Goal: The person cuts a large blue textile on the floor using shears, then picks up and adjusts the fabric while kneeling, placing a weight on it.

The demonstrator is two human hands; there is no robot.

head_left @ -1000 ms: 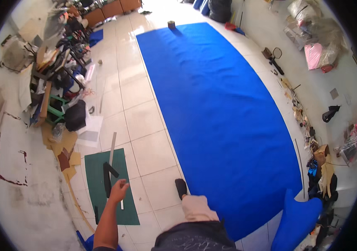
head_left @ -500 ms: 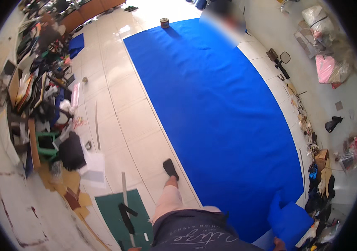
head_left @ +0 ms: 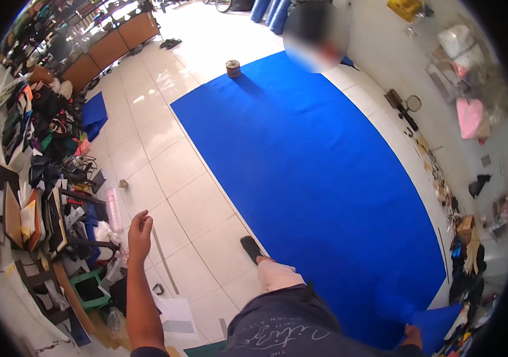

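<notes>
Head view: left arm reaches up from the lower edge, forearm near upright, left hand (head_left: 140,238) raised over the floor's left side. Wrist roughly in line with forearm; fingers loosely curled, close together rather than spread, nothing visible between them. Hand appears in front of the tiles, near a thin grey strip (head_left: 165,262), well apart from the blue sheet.

Right forearm barely shows at lower right; right hand (head_left: 412,333) low, at the left edge of a loose blue piece (head_left: 438,324). Fingers small and partly hidden, so cannot tell if pinching or just touching.

Blue sheet (head_left: 307,178) lies flat on the floor, running from centre top to lower right, slightly rippled. Round tin (head_left: 233,69) stands on its far end. Dark-covered foot (head_left: 251,250) beside its left edge.
</notes>
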